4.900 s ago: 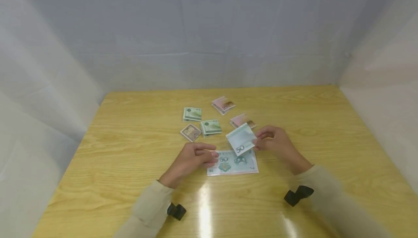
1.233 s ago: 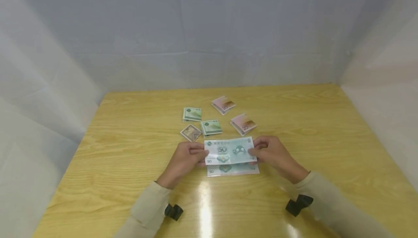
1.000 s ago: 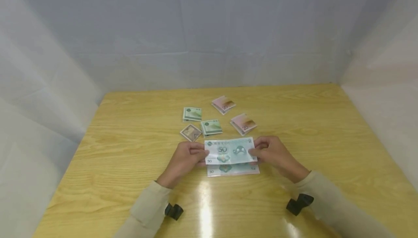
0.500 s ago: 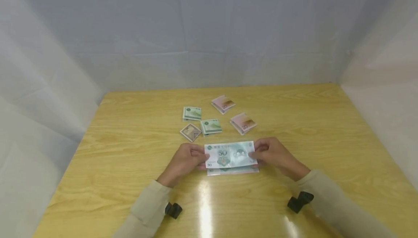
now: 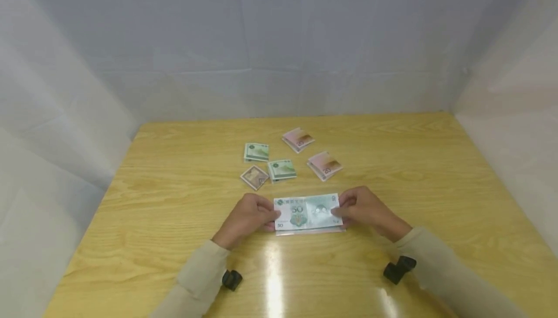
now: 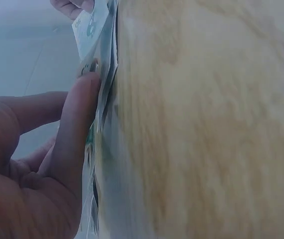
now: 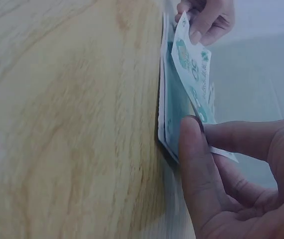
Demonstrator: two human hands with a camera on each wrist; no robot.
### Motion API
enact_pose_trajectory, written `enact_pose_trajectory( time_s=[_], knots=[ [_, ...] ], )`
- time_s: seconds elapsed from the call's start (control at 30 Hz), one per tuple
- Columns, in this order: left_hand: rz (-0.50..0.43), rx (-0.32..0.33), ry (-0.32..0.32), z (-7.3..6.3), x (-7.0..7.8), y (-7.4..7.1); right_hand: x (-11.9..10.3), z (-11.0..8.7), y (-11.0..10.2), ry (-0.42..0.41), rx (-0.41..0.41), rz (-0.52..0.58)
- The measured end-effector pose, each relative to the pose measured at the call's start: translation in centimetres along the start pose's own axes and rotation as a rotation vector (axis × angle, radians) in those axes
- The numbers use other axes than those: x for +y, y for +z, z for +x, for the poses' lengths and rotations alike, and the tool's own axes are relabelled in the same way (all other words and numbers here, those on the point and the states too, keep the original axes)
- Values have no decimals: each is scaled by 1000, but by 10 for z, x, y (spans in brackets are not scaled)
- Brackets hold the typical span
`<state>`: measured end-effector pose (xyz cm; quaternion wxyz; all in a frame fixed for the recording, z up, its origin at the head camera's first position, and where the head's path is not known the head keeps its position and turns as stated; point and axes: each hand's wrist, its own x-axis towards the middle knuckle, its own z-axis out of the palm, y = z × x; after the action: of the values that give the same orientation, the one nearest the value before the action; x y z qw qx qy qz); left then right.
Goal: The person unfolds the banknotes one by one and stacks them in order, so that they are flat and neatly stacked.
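Observation:
A green-and-white 50 banknote (image 5: 307, 212) is stretched flat between both hands, with a crease down its middle. My left hand (image 5: 247, 216) pinches its left end between thumb and fingers. At the other end my right hand (image 5: 370, 211) pinches it the same way; the right wrist view shows the thumb (image 7: 192, 144) on the note's near face. Just below the held note lies a small stack of unfolded notes (image 5: 310, 232), mostly covered, with only its front edge showing. In the right wrist view a gap separates the held banknote (image 7: 194, 74) from the stack (image 7: 169, 109).
Behind the hands lie folded notes: two green ones (image 5: 256, 152) (image 5: 282, 169), two pink 20s (image 5: 298, 139) (image 5: 324, 165) and a brownish one (image 5: 255, 177). The wooden table (image 5: 174, 172) has pale cloth (image 5: 279, 41) behind and at both sides.
Earlier the right hand held the 50 note folded; it then came open between both hands. Since then both hands have lowered it towards me, covering more of the stack.

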<state>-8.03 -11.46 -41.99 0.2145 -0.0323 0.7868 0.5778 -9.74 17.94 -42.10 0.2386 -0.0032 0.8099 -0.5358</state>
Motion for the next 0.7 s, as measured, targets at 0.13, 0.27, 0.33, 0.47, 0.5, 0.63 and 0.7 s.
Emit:
enact_pose_trajectory(
  time_s=[0.13, 0.27, 0.33, 0.47, 0.5, 0.63, 0.7],
  knots=[
    [88, -9, -9, 1, 0, 0, 3, 3, 1, -3, 23, -58],
    [141, -9, -22, 2, 1, 1, 3, 5, 1, -1, 44, -122],
    [166, -3, -23, 2, 2, 1, 3, 5, 1, -3, 43, -145],
    [218, 4, -10, 2, 3, 2, 3, 4, -1, -21, 35, -185],
    [232, 5, -4, 2, 3, 2, 3, 4, -2, -24, 34, -192],
    [257, 5, 13, 2, 4, 3, 5, 3, -4, -39, 31, -209],
    [263, 7, 18, 2, 4, 3, 6, 2, -4, -42, 33, -207]
  ],
)
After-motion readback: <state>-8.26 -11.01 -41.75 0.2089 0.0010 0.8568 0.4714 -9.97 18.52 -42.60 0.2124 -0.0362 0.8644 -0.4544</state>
